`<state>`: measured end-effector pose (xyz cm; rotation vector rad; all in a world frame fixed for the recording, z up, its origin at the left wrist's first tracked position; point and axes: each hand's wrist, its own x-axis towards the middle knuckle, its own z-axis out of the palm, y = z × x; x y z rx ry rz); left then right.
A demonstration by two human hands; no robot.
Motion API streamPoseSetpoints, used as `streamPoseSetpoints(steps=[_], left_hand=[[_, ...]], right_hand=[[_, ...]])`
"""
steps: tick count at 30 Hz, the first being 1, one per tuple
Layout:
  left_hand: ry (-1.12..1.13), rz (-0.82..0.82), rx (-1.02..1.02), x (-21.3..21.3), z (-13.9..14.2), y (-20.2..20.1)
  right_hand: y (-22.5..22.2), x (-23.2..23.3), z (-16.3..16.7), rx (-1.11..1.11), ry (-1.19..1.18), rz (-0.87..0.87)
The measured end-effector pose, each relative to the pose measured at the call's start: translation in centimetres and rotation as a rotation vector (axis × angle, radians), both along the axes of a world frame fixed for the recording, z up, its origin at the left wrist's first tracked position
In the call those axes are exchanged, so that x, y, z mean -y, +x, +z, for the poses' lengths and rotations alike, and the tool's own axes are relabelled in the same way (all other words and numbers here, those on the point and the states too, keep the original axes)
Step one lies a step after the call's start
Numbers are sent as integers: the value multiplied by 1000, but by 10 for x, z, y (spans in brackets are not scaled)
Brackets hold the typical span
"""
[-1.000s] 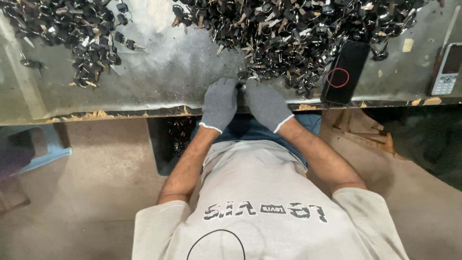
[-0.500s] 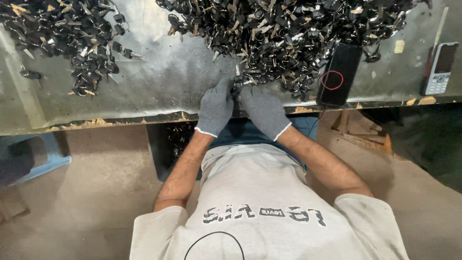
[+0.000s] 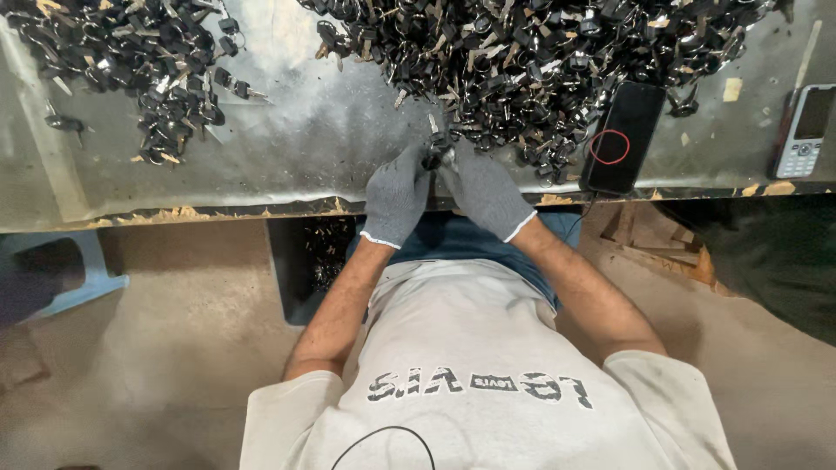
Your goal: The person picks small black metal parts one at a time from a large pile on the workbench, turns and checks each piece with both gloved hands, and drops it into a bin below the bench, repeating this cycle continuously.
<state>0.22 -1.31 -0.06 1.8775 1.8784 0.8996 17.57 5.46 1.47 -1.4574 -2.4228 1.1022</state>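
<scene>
Start close to your body. Your left hand (image 3: 396,198) and your right hand (image 3: 484,193) are both in grey gloves, and they meet at the near edge of the metal surface (image 3: 296,148). Together they pinch one small key piece (image 3: 434,153) between the fingertips. Both grips are closed narrow on it. The piece is just above the surface, right at the front edge of the big pile of keys (image 3: 540,61).

Hold the piece with your fingertips, not your palms, so you can see what you are doing. Keep your wrists low and near the edge, so your hands stay steady. Gloves make small things slippery, so I think a firm, slow pinch is best. If it slips, it could fall off the edge into the dark bin (image 3: 305,261) below, by your left arm, or drop back into the pile and get lost.

Just to the right of your right hand lies a black phone (image 3: 623,139) on the surface. Keep your elbow in, so you do not bump it.

Farther away, the big pile fills the far middle of the surface. A smaller pile of keys (image 3: 131,61) sits far to the left, well apart from the big one. A small grey phone with buttons (image 3: 805,129) lies at the far right.
</scene>
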Motion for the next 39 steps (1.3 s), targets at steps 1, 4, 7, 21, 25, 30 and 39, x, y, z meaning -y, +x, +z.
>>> streamPoseSetpoints(steps=[1,4,7,21,25,30,39], left_hand=[[41,-11,-71,1,1,3],[26,23,-166,3,1,8],[-11,35,-145,2,-2,5],[-323,12,-89,7,7,4],[-319,51,18,1,29,-9],[-58,-162,-16,-39,25,-8],[-64,-69,17,-6,-3,-11]], right_hand=[[1,6,0,44,157,43],[4,22,-3,175,374,138],[9,30,-5,286,258,178],[8,7,-4,-44,161,204],[10,30,4,168,-12,145],[-2,43,-10,59,251,258],[15,22,1,156,154,63]])
